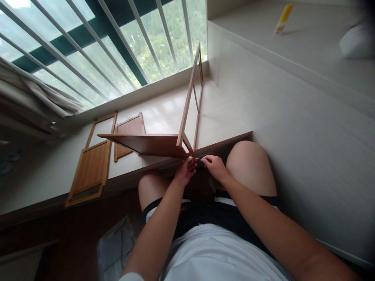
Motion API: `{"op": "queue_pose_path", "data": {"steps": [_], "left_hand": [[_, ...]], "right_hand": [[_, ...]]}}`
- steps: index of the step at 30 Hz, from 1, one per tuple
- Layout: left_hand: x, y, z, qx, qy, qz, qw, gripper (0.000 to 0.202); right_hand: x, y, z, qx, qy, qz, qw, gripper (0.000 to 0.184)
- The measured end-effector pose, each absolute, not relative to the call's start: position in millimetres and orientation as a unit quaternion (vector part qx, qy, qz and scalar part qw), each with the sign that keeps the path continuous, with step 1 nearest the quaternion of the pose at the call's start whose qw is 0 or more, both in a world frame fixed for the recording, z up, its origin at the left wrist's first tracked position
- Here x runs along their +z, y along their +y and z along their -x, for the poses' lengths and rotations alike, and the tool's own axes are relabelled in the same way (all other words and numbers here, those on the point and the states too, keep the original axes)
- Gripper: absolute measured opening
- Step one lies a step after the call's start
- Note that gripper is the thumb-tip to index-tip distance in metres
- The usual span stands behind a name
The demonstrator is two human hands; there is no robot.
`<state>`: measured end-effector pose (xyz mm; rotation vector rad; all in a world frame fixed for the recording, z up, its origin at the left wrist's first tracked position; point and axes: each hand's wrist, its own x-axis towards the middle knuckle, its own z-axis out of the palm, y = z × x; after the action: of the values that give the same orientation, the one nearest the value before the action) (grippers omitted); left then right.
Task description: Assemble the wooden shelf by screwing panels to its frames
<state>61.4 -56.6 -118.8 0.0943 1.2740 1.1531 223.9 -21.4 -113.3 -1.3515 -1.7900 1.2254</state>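
A brown wooden panel (152,144) and an open wooden frame (187,102) meet at an angle, resting on the pale ledge before me. At their near lower corner, my left hand (185,171) grips the wood with thumb and fingers. Just to its right, my right hand (215,166) pinches a thin metal rod (198,159), perhaps a hex key, whose far end reaches that same corner. The rod's tip and what it touches there are too small to make out.
Another slatted wooden panel with frame (90,168) and a smaller wooden panel (130,128) lie on the ledge (164,121) to the left. Barred windows and a curtain (35,89) stand behind. A yellow-capped tube (284,17) sits on the upper shelf at right.
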Motion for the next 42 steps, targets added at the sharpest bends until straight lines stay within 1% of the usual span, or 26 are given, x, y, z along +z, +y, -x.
{"op": "queue_pose_path", "data": {"steps": [3, 5, 7, 12, 20, 26, 33, 42], "left_hand": [[-117.5, -55.6, -61.2, 0.495, 0.576, -0.043, 0.649, 0.022], [-116.1, -54.8, -61.0, 0.487, 0.587, -0.047, 0.644, 0.022], [-114.8, -54.2, -60.6, 0.480, 0.598, -0.053, 0.640, 0.022], [-114.9, -53.9, -59.0, 0.469, 0.608, -0.066, 0.638, 0.028], [-115.7, -55.0, -58.8, 0.459, 0.621, -0.077, 0.631, 0.032], [-114.6, -54.9, -58.3, 0.456, 0.622, -0.079, 0.632, 0.033], [-115.2, -54.4, -58.1, 0.453, 0.625, -0.083, 0.630, 0.034], [-113.8, -54.5, -58.1, 0.453, 0.627, -0.089, 0.628, 0.032]], "right_hand": [[-118.9, -19.2, -219.3, 0.616, -0.540, 0.494, 0.291, 0.030], [-120.8, -17.2, -218.4, 0.646, -0.505, 0.487, 0.301, 0.030], [-121.2, -15.7, -219.7, 0.625, -0.515, 0.499, 0.308, 0.030], [-115.2, -16.9, -226.8, 0.482, -0.622, 0.524, 0.324, 0.029], [-106.4, -21.5, -230.7, 0.385, -0.707, 0.498, 0.322, 0.018], [-105.7, -21.8, -232.2, 0.337, -0.746, 0.495, 0.291, 0.016], [-105.0, -23.4, -232.4, 0.319, -0.763, 0.478, 0.297, 0.015], [-105.8, -23.4, -231.6, 0.267, -0.782, 0.470, 0.310, 0.016]]}}
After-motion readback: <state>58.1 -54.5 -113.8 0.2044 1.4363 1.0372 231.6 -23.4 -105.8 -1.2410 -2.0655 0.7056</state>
